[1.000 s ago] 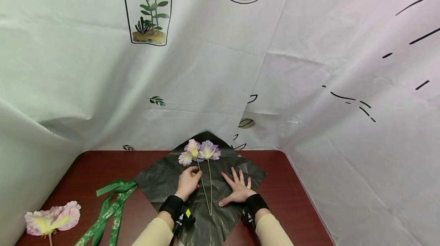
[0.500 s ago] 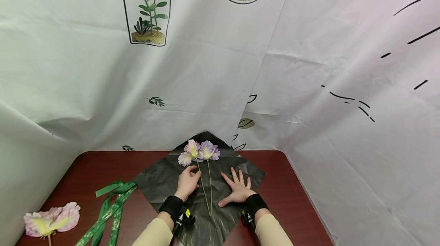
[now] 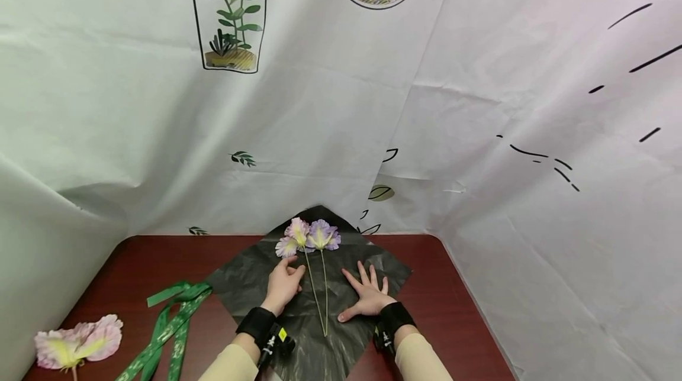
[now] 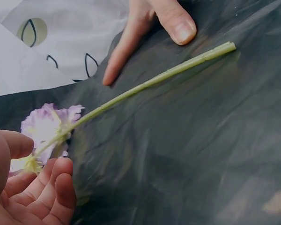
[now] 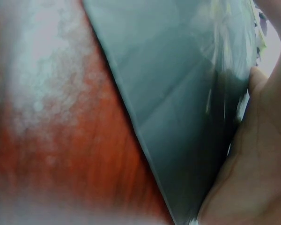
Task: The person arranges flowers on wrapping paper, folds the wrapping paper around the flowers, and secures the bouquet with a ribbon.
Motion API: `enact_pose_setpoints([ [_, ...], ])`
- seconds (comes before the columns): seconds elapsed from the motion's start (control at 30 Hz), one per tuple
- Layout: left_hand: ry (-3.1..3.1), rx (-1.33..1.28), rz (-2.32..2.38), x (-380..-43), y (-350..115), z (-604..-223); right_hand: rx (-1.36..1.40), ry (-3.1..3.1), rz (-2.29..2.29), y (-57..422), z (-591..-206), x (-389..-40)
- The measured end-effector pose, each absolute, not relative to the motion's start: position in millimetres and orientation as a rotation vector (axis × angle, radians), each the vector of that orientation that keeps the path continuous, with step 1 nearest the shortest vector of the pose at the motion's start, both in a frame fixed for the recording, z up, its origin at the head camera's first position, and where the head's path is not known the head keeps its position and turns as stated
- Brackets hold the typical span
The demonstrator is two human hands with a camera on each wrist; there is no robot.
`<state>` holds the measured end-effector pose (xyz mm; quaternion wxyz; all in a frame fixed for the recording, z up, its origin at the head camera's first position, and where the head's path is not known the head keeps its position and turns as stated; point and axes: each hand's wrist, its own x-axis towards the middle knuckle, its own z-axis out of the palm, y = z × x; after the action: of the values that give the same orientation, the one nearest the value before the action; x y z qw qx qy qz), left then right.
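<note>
Two artificial flowers lie side by side on a black wrapping sheet (image 3: 330,357), a pink and yellow one (image 3: 297,231) and a purple one (image 3: 322,233). Their thin green stems (image 4: 150,83) run toward the person and meet at the lower ends. Just left of the pink flower's stem is my left hand (image 3: 282,284), its fingers loosely bent, thumb and fingertips apart with nothing between them. To the right of the stems, my right hand (image 3: 369,296) rests on the sheet with fingers spread. The right wrist view shows mostly the sheet's edge and the side of that hand.
A green printed ribbon (image 3: 183,313) lies in loose loops left of the sheet. Another pink and yellow flower (image 3: 80,342) sits at the table's left front. The reddish-brown table (image 3: 447,322) ends at a white printed cloth (image 3: 319,120) behind.
My left hand has let go of the pink flower's stem and shifted slightly left, away from it. The right hand and both flowers on the sheet have stayed in place.
</note>
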<state>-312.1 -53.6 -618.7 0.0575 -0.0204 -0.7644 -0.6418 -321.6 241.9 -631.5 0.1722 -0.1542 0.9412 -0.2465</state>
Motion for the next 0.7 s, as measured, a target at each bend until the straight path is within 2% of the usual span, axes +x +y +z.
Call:
enact_pose_setpoints([
  [0.2,-2.416,0.098,-1.920,-301,-72,-585,-0.434,2.677,-0.745,248,-632,-318],
  [0.37,-2.395,0.151,-1.914,-293,-102,-575,-0.371,2.662,-0.748,258,-627,-312],
  [0.7,-2.439,0.328,-1.804,-253,-217,-559,-0.418,2.682,-0.753,254,-630,-314],
])
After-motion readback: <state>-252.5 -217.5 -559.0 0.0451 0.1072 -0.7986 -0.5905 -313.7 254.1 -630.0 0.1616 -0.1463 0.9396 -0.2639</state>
